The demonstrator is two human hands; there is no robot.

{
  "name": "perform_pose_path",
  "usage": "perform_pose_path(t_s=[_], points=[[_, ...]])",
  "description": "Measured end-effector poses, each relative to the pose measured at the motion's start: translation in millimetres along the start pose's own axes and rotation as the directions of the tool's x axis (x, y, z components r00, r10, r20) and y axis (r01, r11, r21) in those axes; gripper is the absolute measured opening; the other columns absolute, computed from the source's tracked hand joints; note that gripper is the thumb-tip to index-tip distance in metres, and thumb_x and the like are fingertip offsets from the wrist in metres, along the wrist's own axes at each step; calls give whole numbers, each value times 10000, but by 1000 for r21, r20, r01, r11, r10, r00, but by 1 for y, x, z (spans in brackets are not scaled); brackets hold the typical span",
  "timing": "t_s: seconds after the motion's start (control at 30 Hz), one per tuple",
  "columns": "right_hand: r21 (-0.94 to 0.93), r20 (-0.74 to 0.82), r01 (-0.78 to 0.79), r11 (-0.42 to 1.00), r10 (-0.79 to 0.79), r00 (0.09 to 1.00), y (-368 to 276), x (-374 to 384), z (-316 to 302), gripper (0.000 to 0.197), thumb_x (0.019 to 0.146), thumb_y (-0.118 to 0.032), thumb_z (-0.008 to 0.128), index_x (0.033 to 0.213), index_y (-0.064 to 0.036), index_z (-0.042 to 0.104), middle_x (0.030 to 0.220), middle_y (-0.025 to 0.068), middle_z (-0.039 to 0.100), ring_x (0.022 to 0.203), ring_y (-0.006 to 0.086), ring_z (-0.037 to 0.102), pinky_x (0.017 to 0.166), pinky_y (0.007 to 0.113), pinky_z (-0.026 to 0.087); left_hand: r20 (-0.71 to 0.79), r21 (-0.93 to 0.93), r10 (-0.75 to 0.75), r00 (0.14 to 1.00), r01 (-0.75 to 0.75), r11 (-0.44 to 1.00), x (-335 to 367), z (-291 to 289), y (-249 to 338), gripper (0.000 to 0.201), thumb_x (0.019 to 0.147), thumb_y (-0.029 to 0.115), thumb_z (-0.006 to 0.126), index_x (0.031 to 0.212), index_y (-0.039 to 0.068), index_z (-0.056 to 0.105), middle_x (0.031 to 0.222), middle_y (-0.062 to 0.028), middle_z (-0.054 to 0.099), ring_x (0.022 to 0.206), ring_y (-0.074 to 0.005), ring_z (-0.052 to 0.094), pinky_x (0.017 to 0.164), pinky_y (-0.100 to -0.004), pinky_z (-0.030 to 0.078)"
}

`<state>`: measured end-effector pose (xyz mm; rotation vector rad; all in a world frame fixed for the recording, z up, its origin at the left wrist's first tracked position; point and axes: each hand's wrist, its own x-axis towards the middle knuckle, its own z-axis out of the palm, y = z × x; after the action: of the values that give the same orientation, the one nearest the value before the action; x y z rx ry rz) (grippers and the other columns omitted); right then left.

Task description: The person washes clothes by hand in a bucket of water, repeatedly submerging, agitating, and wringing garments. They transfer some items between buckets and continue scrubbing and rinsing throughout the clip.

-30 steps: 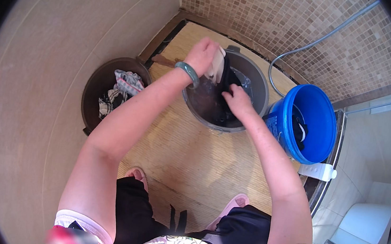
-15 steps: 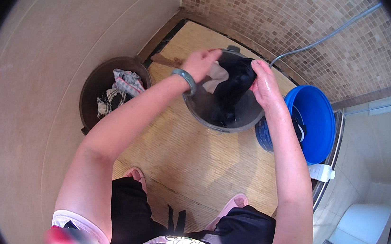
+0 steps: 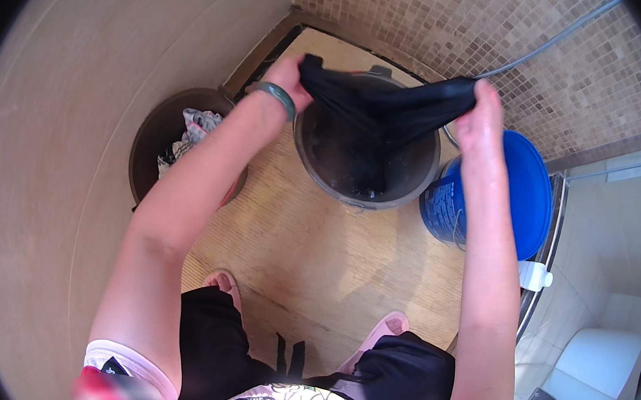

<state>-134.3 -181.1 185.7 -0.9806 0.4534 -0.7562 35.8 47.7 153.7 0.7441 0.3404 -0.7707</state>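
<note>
A black cloth garment (image 3: 384, 103) hangs stretched sideways between my two hands, sagging in the middle. My left hand (image 3: 290, 78), below a green bangle (image 3: 278, 99) on the wrist, grips its left end. Its right end is pinched in my right hand (image 3: 483, 117). Under the cloth stands a round grey bucket (image 3: 412, 180) whose far rim is partly covered by it. The lower part of the garment drops down into the bucket, and dark wet material shows at the bottom. I cannot tell whether that is the same piece.
To the left, a dark brown bucket (image 3: 149, 134) holds patterned clothes (image 3: 199, 122), partly behind my left forearm. A blue bucket (image 3: 533, 187) stands to the right, beside a white bottle (image 3: 534, 276). A grey hose (image 3: 559, 44) runs along the mosaic wall. Ribbed tan flooring (image 3: 321, 270) lies below.
My hands have moved apart, left hand leftward and right hand rightward, spreading the black garment wide. The beige patch seen beside it before no longer shows.
</note>
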Motion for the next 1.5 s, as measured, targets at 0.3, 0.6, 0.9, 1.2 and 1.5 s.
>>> perform_pose_path(t_s=[0.3, 0.6, 0.9, 1.2, 1.5], points=[[-259, 261, 80, 963, -10, 965, -39, -7, 31, 169, 892, -191, 528, 984, -52, 556, 891, 2, 578, 825, 93, 524, 732, 227, 423, 305, 662, 205, 930, -362, 656, -8, 1, 20, 334, 830, 344, 593, 956, 36, 567, 887, -77, 618, 848, -205, 601, 772, -336, 495], [-955, 191, 274, -111, 475, 859, 118, -38, 0, 542, 819, -240, 554, 1308, -110, 359, 1299, 175, 412, 1129, 377, 468, 948, 401, 399, 57, 747, -114, 992, -118, -654, 33, -25, -98, 524, 819, 232, 505, 1297, 66, 367, 1343, -276, 299, 1181, -416, 406, 984, -425, 354], [-915, 108, 341, -218, 679, 726, 154, -17, 2, 334, 744, -86, 554, 1068, -9, 567, 1057, 224, 583, 1012, 348, 558, 868, 405, 446, 59, 602, -268, 962, -248, -759, 120, -76, -151, 527, 797, 272, 538, 1281, 95, 431, 1339, -128, 404, 1195, -303, 437, 980, -411, 365], [-896, 392, 292, 334, 291, 873, 94, -22, -32, 227, 761, -119, 615, 966, -30, 573, 879, 160, 628, 847, 288, 601, 759, 349, 458, 131, 762, -185, 974, -218, -610, 12, 4, -103, 821, 692, 249, 708, 1366, 114, 259, 1348, -269, 309, 1182, -404, 414, 965, -407, 391], [-565, 501, 153, 811, 189, 845, -11, -38, 44, 399, 786, -154, 656, 1134, -42, 496, 1003, 27, 573, 934, 93, 515, 836, 231, 408, 675, 700, 12, 738, -645, 306, -30, 38, -31, 266, 811, 118, 625, 1057, 27, 580, 935, -33, 621, 863, -105, 565, 790, -251, 459]])
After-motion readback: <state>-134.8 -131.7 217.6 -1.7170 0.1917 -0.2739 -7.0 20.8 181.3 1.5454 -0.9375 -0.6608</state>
